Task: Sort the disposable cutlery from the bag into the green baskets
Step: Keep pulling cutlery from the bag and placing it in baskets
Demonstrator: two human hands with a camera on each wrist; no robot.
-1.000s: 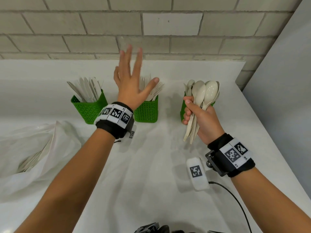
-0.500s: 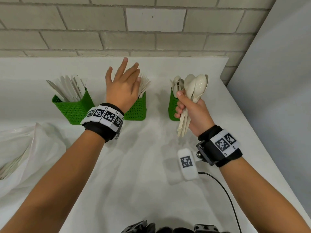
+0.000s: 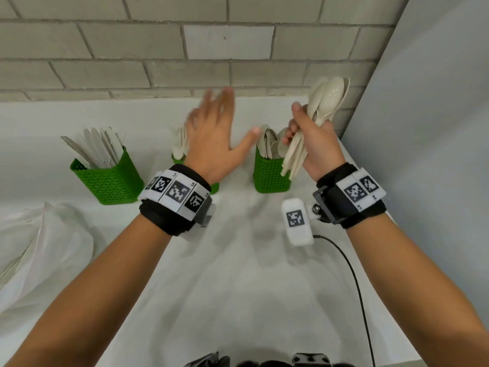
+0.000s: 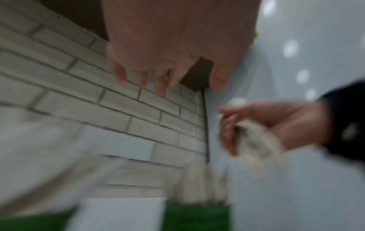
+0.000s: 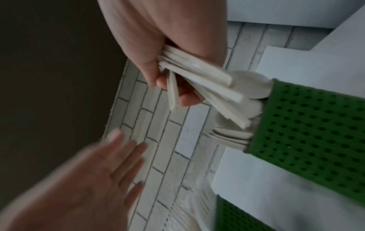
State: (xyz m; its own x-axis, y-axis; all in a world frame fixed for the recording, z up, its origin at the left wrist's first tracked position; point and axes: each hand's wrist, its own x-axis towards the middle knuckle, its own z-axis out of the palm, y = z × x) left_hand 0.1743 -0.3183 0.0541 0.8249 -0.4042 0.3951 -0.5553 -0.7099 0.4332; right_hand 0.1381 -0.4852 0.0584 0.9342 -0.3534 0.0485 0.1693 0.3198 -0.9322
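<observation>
Right hand [image 3: 315, 144]: raised since the earlier pictures; its bundle of spoons [image 3: 326, 102], formerly level with the right green basket [image 3: 270, 173], now stands with bowls well above that basket's rim, handles fanned below the fist. Grip unchanged in kind.

Left hand [image 3: 211, 139]: shifted rightward toward the right hand, fingers spread and motion-blurred, thumb tip near the spoons standing in the right green basket; it now covers most of the middle green basket [image 3: 214, 188].

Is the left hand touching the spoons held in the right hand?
Apart. The head view shows the open left hand short of the spoons gripped by the right hand, with a basket visible between.
</observation>
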